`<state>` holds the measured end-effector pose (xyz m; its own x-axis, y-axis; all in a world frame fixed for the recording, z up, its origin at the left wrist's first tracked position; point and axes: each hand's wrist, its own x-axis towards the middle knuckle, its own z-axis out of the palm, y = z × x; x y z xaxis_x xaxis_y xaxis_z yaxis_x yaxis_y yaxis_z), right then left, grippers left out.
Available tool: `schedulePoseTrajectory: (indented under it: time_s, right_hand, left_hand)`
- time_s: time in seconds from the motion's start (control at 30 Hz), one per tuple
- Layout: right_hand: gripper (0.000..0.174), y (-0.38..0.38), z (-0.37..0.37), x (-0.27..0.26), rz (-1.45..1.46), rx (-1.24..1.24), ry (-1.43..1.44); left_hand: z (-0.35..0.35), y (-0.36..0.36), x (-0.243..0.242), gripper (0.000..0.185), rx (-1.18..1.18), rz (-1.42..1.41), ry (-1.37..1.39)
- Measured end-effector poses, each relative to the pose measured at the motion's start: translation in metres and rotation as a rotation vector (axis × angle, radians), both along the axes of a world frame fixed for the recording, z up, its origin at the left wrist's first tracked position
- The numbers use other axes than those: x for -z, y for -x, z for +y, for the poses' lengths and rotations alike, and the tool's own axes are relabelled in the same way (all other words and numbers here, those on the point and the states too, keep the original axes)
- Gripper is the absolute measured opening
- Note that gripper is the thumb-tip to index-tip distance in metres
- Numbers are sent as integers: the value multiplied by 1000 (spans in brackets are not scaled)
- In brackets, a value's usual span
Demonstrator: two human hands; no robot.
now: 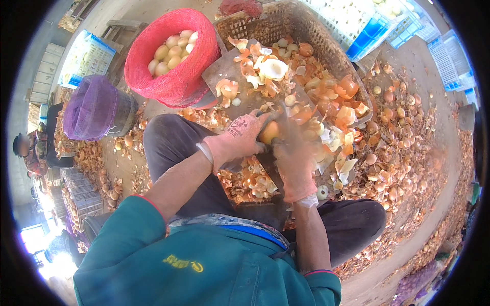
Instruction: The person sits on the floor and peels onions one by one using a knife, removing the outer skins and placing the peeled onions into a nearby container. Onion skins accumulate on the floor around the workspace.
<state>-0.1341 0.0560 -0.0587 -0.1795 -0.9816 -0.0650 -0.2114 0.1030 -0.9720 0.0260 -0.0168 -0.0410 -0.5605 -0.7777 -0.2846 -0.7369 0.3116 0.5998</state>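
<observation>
My left hand [239,137], in a pink work glove with dark fingertips, grips a yellow-brown onion [269,132] above a flat board [237,72]. My right hand [295,166], gloved alike, is close beside the onion and blurred by motion. A faint streak rises from its fingers; whether it holds a tool cannot be made out. On the board lie loose onion skins [226,90] and a pale, cupped onion layer [274,69]. Beyond and to the right, a brown plastic crate [325,46] holds skins and several small onions.
A tub lined with red mesh [134,57] holds peeled onions [174,51]. Left of it stands a bucket with purple mesh [90,107]. Blue-and-white crates [367,38] stand at the upper right. Skins and whole onions [388,179] litter the floor. Another person [34,153] sits far left.
</observation>
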Motion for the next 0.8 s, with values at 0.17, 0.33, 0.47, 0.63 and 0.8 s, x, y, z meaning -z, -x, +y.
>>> schedulePoseTrajectory:
  time_s: [0.17,0.33,0.47,0.63,0.8]
  right_hand:
    - [25,4,-1,-4,101,15,-52]
    - [24,20,13,-5,269,-36,-264]
    - [30,27,54,-15,379,-92,-127]
    - [26,19,66,-26,370,-189,-151]
    - [28,14,65,-16,520,-261,-207]
  left_hand:
    - [-2,-4,-13,74,19,127,-52]
    - [-2,-9,14,58,22,181,24]
    - [-2,-8,9,58,-10,130,30]
    - [-5,-8,14,60,-24,126,32]
    - [-7,-3,1,64,-22,84,-40]
